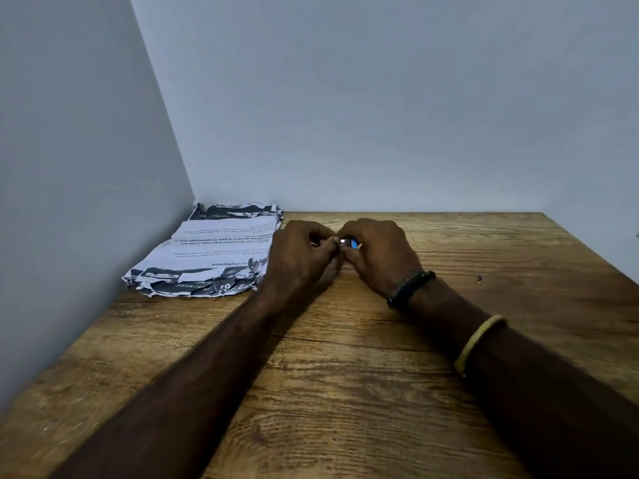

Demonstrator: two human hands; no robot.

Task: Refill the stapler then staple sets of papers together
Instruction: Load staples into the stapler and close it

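My left hand (304,257) and my right hand (378,254) meet over the far middle of the wooden table (345,375). Between their fingertips sits a small stapler (348,242), of which only a blue and silver part shows; the rest is hidden by my fingers. Both hands are closed around it. A thin silver piece pokes out at my left fingertips; I cannot tell whether it is a strip of staples. A stack of crumpled printed papers (214,250) lies to the left of my left hand, in the corner by the wall.
Grey walls (86,167) close in the table at the left and the back. A small dark speck (480,279) lies on the wood to the right of my hands. My right wrist wears a black band and a yellow band.
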